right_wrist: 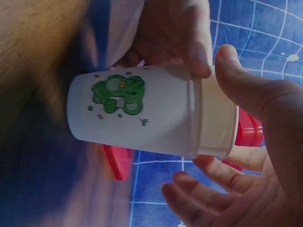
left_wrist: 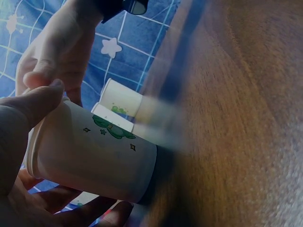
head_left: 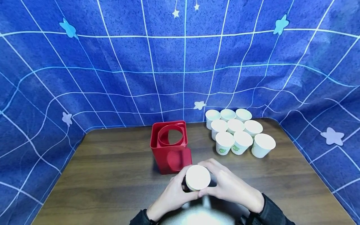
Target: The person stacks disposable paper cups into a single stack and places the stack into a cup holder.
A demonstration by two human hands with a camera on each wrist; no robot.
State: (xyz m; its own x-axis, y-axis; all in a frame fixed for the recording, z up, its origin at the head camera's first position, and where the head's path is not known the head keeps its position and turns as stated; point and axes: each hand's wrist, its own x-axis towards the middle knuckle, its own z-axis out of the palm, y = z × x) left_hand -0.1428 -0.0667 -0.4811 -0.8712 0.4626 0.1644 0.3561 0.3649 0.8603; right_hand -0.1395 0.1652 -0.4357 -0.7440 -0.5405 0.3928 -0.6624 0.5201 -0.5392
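Both hands, left hand (head_left: 171, 195) and right hand (head_left: 229, 184), grip nested paper cups (head_left: 198, 177) near the red box (head_left: 170, 147), thumbs at rims, apparently separating them.

A dark wooden table (head_left: 107, 175) with rounded corners stands against blue cloth. On it sit a red square holder (head_left: 170, 147) and nine white paper cups (head_left: 239, 132) clustered together.
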